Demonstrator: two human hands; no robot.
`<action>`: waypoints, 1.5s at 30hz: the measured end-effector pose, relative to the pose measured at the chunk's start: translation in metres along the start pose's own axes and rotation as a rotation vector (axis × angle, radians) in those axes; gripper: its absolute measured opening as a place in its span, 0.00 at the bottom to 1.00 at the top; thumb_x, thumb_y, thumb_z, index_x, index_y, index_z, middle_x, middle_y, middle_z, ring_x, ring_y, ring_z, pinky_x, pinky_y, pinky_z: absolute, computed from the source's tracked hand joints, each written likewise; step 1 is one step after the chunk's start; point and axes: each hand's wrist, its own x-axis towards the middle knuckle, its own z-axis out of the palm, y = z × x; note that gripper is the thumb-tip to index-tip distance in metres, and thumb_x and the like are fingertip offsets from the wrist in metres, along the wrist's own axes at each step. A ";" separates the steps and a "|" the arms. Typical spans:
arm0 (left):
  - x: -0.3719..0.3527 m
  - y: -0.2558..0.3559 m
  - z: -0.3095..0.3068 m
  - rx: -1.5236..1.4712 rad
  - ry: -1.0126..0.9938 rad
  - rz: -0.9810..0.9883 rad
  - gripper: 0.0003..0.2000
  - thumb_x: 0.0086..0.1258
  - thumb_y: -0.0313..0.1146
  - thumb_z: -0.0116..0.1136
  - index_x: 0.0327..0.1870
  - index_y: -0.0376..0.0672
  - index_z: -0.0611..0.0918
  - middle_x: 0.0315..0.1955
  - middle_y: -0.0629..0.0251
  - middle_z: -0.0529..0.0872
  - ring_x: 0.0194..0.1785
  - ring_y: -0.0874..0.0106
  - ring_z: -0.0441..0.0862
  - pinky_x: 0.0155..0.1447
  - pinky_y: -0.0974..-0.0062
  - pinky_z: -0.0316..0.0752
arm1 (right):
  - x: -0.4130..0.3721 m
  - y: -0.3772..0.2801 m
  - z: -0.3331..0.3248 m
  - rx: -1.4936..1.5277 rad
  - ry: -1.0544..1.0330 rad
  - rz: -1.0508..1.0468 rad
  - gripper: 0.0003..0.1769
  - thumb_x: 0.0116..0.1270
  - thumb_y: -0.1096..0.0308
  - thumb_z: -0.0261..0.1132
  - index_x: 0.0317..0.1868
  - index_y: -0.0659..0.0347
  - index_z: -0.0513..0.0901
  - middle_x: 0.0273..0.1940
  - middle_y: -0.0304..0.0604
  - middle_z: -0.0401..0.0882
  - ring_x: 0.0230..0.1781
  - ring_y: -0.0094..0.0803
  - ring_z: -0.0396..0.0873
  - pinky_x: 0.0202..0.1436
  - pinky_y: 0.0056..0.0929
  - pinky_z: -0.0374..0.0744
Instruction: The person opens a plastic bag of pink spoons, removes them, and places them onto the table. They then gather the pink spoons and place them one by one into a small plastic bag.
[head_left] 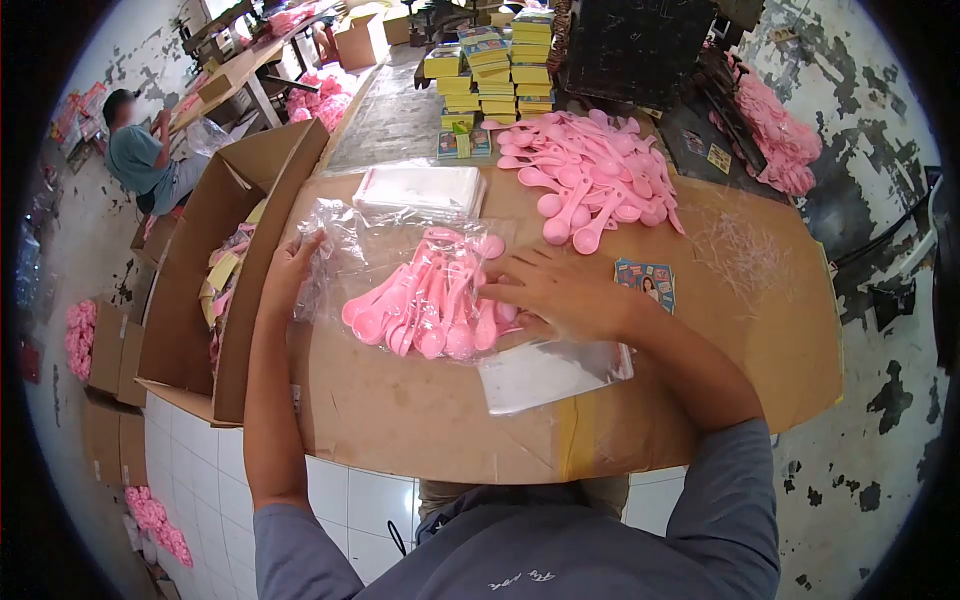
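A clear plastic bag [385,235] lies on the cardboard-covered table, with several pink plastic spoons [430,300] inside it. My left hand [289,267] pinches the bag's crumpled left edge. At the other end, my right hand [560,292] rests against the bag and the spoons, its fingers stretched and apart. Under and beside that hand is a flat clear plastic bag [555,375]. Just beyond my right wrist lies a small stack of printed cards [648,284].
A pink spoon pile [595,170] lies at the back, beside flat plastic bags [420,190]. Behind stand yellow-edged card stacks [490,75]. An open cardboard box [255,300] borders the left. Thin clear strips [745,250] lie right. Another person [140,155] sits far left.
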 end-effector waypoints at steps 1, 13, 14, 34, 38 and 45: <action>-0.002 0.002 0.001 0.006 0.006 0.008 0.19 0.74 0.56 0.66 0.42 0.46 0.87 0.22 0.83 0.66 0.25 0.86 0.60 0.31 0.80 0.56 | -0.002 0.003 0.000 0.003 -0.025 0.014 0.31 0.61 0.71 0.69 0.66 0.57 0.77 0.60 0.47 0.74 0.62 0.45 0.75 0.67 0.45 0.73; 0.004 -0.006 0.004 -0.085 0.016 0.044 0.17 0.75 0.53 0.66 0.37 0.47 0.85 0.22 0.84 0.67 0.24 0.87 0.60 0.29 0.81 0.55 | -0.003 0.016 0.004 -0.043 0.039 0.071 0.25 0.59 0.63 0.69 0.57 0.60 0.79 0.51 0.47 0.78 0.56 0.43 0.77 0.64 0.44 0.72; 0.005 -0.008 0.002 -0.061 0.016 0.030 0.17 0.75 0.53 0.66 0.38 0.47 0.85 0.22 0.84 0.67 0.24 0.87 0.60 0.29 0.81 0.55 | -0.003 0.018 0.004 -0.046 0.033 0.054 0.24 0.60 0.63 0.69 0.56 0.60 0.79 0.50 0.47 0.79 0.56 0.43 0.77 0.64 0.44 0.72; 0.000 0.000 0.006 -0.082 0.028 0.007 0.18 0.74 0.53 0.67 0.35 0.48 0.82 0.22 0.83 0.67 0.24 0.86 0.60 0.30 0.81 0.56 | -0.016 0.018 -0.034 0.295 -0.183 0.593 0.19 0.67 0.63 0.67 0.55 0.65 0.81 0.45 0.56 0.80 0.51 0.48 0.79 0.56 0.44 0.77; 0.005 -0.006 0.003 -0.072 0.017 0.006 0.18 0.73 0.54 0.67 0.34 0.49 0.82 0.21 0.83 0.66 0.24 0.87 0.60 0.29 0.80 0.55 | -0.042 0.044 -0.077 0.303 -0.053 0.534 0.26 0.67 0.60 0.69 0.63 0.62 0.80 0.55 0.59 0.82 0.59 0.52 0.80 0.63 0.41 0.77; 0.004 -0.005 0.002 -0.042 0.019 0.011 0.18 0.74 0.54 0.67 0.34 0.48 0.82 0.21 0.83 0.66 0.24 0.86 0.59 0.29 0.80 0.53 | -0.036 0.097 -0.057 -0.317 0.766 0.541 0.21 0.68 0.72 0.68 0.61 0.65 0.80 0.53 0.56 0.82 0.61 0.54 0.79 0.66 0.43 0.76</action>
